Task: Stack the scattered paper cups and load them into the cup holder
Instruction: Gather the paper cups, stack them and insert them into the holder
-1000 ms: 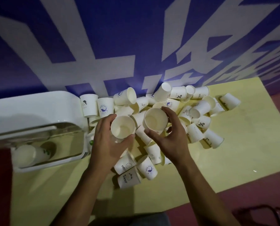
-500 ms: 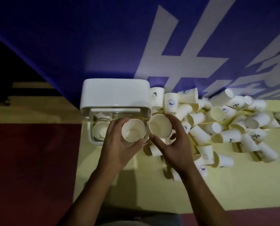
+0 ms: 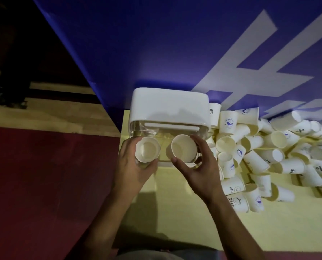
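1. A person's left hand grips an upright paper cup, mouth up; the thumb presses its near rim and the fingers curl round its far left side.
2. The right hand grips a second cup, also mouth up and tipped a little toward the camera, with the thumb at the near rim and the other fingers wrapped round the right side.
3. Both cups sit side by side, close but not touching, over the open front of the cup holder, a white-topped box with clear walls. Whether either cup rests inside it or is held just above cannot be told.
4. Both forearms reach up from the bottom edge, the wrists roughly level, the backs of the hands facing the camera and the hands angled slightly toward each other.
5. The holder stands at the left end of a pale yellow table, its back against a blue wall with large white lettering.
6. Just right of the holder lies a heap of loose cups, some upright, most on their sides, several printed with small blue marks; the nearest touch the holder's right wall and crowd the right hand's fingers.
7. Red flooring runs along the table's left edge.
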`<state>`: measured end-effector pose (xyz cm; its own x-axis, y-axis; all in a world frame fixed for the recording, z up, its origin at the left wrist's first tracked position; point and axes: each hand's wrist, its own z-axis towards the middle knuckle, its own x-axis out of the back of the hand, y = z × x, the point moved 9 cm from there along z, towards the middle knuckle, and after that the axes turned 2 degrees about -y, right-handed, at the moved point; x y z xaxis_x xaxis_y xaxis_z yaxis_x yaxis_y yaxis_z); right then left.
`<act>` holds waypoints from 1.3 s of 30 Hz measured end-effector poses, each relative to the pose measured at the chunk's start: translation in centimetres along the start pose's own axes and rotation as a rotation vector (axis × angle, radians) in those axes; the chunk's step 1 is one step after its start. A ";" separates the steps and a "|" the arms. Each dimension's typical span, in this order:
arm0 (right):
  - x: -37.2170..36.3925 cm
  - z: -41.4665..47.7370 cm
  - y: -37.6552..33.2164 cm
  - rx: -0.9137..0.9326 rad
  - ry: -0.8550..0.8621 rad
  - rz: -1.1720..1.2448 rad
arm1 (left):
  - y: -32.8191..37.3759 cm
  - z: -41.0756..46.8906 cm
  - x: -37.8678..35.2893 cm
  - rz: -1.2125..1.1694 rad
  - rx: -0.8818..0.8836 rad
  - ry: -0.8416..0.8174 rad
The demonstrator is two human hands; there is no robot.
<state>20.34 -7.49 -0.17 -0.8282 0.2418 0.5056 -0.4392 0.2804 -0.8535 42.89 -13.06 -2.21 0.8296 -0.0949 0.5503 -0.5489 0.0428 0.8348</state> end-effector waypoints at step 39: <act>-12.8 3.6 3.0 0.066 -0.364 -0.305 | -8.5 2.4 -3.2 -0.003 0.307 -0.216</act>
<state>28.39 -13.07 -9.70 -0.7212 -0.1871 0.6670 -0.6924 0.2259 -0.6852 44.65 -15.55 -11.10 0.8086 -0.3032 0.5043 -0.5787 -0.2548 0.7747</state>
